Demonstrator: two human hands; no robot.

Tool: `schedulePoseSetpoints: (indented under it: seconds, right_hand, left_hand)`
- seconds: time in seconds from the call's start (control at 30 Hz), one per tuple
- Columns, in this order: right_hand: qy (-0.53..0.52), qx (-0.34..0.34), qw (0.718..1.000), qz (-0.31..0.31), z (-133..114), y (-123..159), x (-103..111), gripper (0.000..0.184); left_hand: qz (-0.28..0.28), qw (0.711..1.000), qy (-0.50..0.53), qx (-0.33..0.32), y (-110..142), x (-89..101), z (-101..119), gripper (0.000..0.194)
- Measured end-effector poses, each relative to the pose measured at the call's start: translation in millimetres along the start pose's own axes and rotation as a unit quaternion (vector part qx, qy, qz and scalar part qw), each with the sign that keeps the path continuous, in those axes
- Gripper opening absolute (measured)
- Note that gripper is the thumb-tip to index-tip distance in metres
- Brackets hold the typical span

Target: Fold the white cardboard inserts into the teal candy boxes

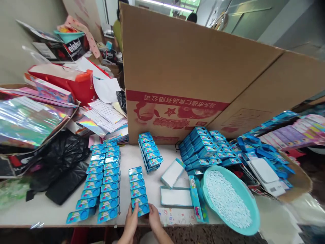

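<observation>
A short row of small blue printed boxes (138, 191), each with a round recess on top, runs toward me near the table's front edge. My left hand (131, 218) is closed on the left side of the nearest box, thumb on its top. At that box's right side, my right hand (154, 216) grips with its fingers partly hidden. Two longer columns of the same boxes (109, 183) stand to the left. Behind my row is another group of boxes (150, 150) in a blue tray. Two open cartons with white insides (176, 196) lie to the right.
A turquoise basin (255, 217) of small pale pieces stands at the right front edge. Stacked blue boxes (200, 147) and a white scale (266, 174) are beyond it. A tall cardboard box (177, 57) walls the back. Black plastic bags (61, 159) lie left.
</observation>
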State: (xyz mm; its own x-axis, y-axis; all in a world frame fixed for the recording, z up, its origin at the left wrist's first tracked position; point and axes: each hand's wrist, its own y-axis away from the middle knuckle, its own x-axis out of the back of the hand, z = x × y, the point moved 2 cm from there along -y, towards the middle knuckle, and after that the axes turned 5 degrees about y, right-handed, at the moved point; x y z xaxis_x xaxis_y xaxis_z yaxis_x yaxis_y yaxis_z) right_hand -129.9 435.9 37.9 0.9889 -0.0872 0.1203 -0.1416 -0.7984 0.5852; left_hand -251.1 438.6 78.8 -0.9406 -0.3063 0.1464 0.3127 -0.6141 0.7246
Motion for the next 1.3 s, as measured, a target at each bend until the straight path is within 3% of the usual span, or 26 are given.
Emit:
schedulePoseSetpoints:
  seconds: [0.2,0.4,0.5,0.6,0.67,0.73,0.87,0.97,1.07,1.17,1.23,1.3]
  right_hand:
    - [-0.082,-0.018,0.992,-0.09,-39.9,-40.4,-20.4,0.046]
    - [-0.085,-0.008,0.991,-0.099,-75.0,-66.7,-34.3,0.059]
    - [-0.051,0.016,0.995,-0.08,-83.7,-59.3,-16.1,0.056]
    - [0.073,0.137,0.988,0.003,-90.1,-45.5,31.3,0.044]
    - [0.197,0.233,0.948,0.086,-91.1,-38.7,70.8,0.039]
    - [0.314,0.3,0.889,0.145,-87.6,-36.4,105.8,0.04]
    - [0.5,0.333,0.778,0.184,-71.5,-41.9,145.5,0.04]
    - [0.583,0.342,0.721,0.155,-63.8,-43.8,150.1,0.025]
    - [0.608,0.368,0.691,0.134,-67.0,-35.0,144.1,0.023]
    - [0.598,0.383,0.691,0.136,-70.5,-9.5,134.7,0.022]
    - [0.586,0.394,0.698,0.121,-64.1,16.8,126.1,0.02]
    - [0.573,0.407,0.707,0.083,-48.0,46.9,114.1,0.018]
  left_hand:
    - [0.06,0.997,0.041,-0.032,-23.8,-16.2,57.3,0.048]
    - [0.078,0.991,0.037,-0.099,-62.5,-35.3,98.3,0.047]
    - [0.068,0.991,0.029,-0.109,-74.4,-46.2,110.4,0.049]
    - [0.055,0.992,0.021,-0.11,-79.2,-53.3,117.1,0.051]
    - [0.048,0.993,0.018,-0.111,-80.4,-55.1,119.6,0.053]
    - [0.041,0.993,0.012,-0.107,-79.4,-55.0,120.3,0.054]
    - [0.03,0.995,-0.015,-0.099,-58.4,-47.6,114.5,0.07]
    - [0.017,0.993,-0.037,-0.111,-23.7,-29.8,103.0,0.076]
    - [-0.014,0.965,-0.134,-0.225,13.6,8.5,93.5,0.062]
    - [-0.011,0.874,-0.312,-0.372,40.1,67.5,89.7,0.048]
    - [0.003,0.818,-0.407,-0.407,45.7,107.0,87.8,0.044]
    - [0.003,0.772,-0.479,-0.418,42.7,135.0,84.6,0.05]
